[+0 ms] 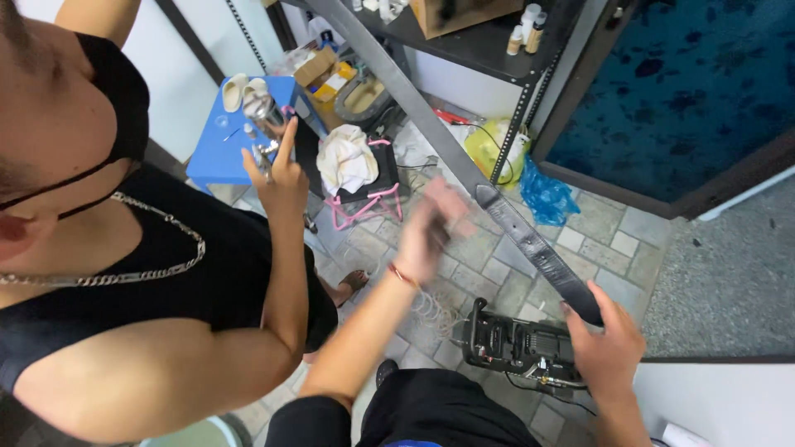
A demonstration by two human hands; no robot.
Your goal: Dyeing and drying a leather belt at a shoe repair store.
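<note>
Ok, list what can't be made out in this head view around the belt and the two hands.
- Left hand: motion-blurred, so its grip, and whether it touches anything, cannot be told.
- Belt: the upper end runs out of the top edge; the tip is covered by the right hand.
- Black device on the floor: partly hidden by the right hand and the dark-clothed knee.
- Small metal item in the other person's hand: too small to identify.

Belt (530, 240) — dark leather (faint sheen) — over matt stone floor tiles (613, 240).
</note>
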